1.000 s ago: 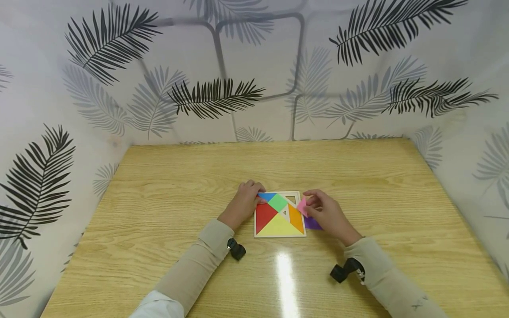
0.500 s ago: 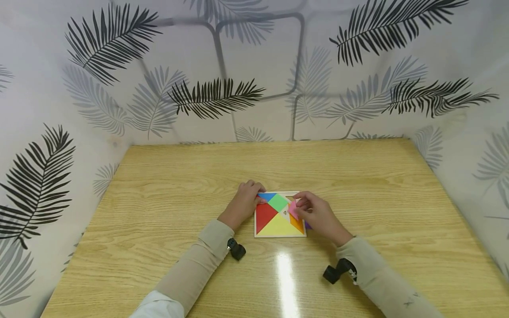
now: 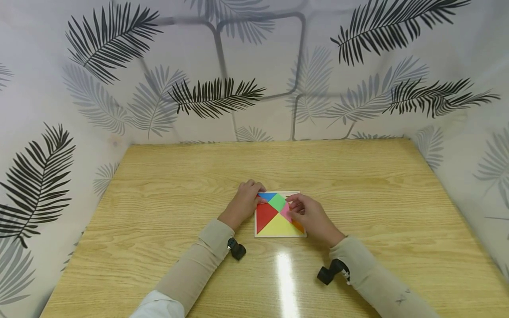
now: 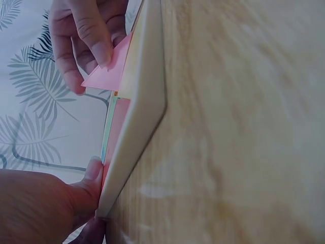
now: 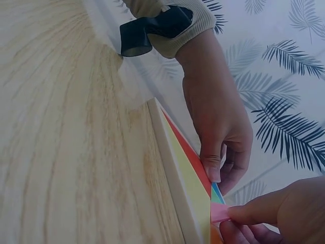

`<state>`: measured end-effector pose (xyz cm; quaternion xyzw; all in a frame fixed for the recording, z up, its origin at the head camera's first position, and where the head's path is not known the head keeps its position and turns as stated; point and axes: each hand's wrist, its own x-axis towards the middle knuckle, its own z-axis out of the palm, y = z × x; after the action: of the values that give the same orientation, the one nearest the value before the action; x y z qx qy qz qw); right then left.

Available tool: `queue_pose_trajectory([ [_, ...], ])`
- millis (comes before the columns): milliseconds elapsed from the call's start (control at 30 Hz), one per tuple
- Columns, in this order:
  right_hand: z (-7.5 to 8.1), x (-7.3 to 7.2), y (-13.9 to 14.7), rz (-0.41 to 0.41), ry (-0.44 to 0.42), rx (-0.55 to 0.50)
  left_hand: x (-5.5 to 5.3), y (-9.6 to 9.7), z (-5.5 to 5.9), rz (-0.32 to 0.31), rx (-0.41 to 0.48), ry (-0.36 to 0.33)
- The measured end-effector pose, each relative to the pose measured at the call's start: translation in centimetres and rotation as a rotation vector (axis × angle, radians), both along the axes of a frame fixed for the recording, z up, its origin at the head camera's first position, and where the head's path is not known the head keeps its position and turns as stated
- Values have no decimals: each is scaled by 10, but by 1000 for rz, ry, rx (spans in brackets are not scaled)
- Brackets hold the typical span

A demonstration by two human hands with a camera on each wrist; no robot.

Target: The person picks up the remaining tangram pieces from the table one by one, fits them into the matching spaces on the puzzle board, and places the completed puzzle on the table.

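Observation:
A square tangram board [image 3: 274, 236] lies on the table. Its pale frame holds a red triangle [image 3: 265, 217], a yellow triangle [image 3: 279, 226], a green square [image 3: 277, 202], a blue triangle [image 3: 267, 196] and an orange parallelogram [image 3: 297, 225], partly covered. My left hand [image 3: 244, 201] grips the board's far left corner, thumb on top. With thumb and fingers, my right hand [image 3: 312, 216] pinches a small pink triangle [image 3: 284, 212] over the gap between green, yellow and orange. In the left wrist view the pink triangle [image 4: 107, 71] stands tilted above the surface. My right hand covers the board's right side.
The wooden table [image 3: 179, 172] reaches back to a leaf-patterned cloth [image 3: 254, 119], which also rises at both sides. Black wrist cameras [image 3: 237, 251] sit on both sleeves. A light reflection lies in front of the board.
My right hand has carried the pink triangle leftward from beside the board to over its middle. A purple piece right of the board is now hidden. My left hand has stayed put.

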<state>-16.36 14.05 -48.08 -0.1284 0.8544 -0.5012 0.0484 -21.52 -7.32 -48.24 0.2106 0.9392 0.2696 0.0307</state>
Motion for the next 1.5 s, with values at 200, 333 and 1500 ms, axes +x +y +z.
queue_pose_trajectory([
  [200,-2,0,-1,0,24,42,0,0,-1,4,3,-4],
  [333,-3,0,-2,1,46,53,0,0,-2,2,3,-1],
  [1500,-13,0,-1,37,189,312,-1,-1,-2,-5,4,-9],
])
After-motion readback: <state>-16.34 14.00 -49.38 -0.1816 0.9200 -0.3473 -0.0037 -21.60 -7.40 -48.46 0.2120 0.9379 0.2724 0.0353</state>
